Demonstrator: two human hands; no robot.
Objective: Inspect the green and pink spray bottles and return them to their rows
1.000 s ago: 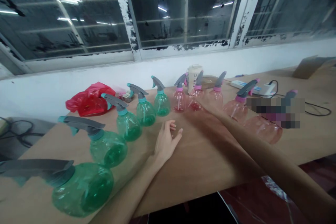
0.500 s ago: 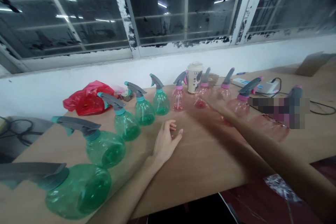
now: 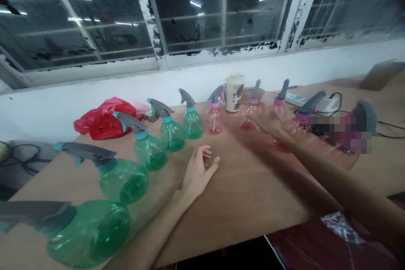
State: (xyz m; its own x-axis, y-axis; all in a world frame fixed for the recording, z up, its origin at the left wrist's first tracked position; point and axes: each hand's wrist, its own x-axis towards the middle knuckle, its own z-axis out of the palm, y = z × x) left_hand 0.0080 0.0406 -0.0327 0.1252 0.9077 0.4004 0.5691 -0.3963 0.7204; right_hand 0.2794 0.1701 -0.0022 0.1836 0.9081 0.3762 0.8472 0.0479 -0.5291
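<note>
My left hand point(image 3: 200, 173) rests on the table, fingers loosely curled, thumb apart and nothing in it. Beside it stands a row of green spray bottles point(image 3: 150, 152) with grey trigger heads, each with some green liquid inside. The blurred right hand point(image 3: 268, 123) reaches across to the pink spray bottles, its fingertips at the low front of one pink spray bottle point(image 3: 252, 112). Motion smears its fingers, so a grip cannot be made out. Another pink spray bottle point(image 3: 215, 119) stands to the left. Further pink bottles point(image 3: 303, 124) are partly covered by my right arm.
A paper cup point(image 3: 234, 95) stands behind the pink bottles. A red plastic bag point(image 3: 101, 120) lies at the back left. To the right are a power strip point(image 3: 294, 100), cables and a cardboard piece point(image 3: 378, 76). Wall and windows border the table point(image 3: 221, 215).
My right hand has shifted slightly right, and the pink bottles around and beyond it sit further right. The leftmost pink bottle and my left hand have hardly moved. The view shifts a little.
</note>
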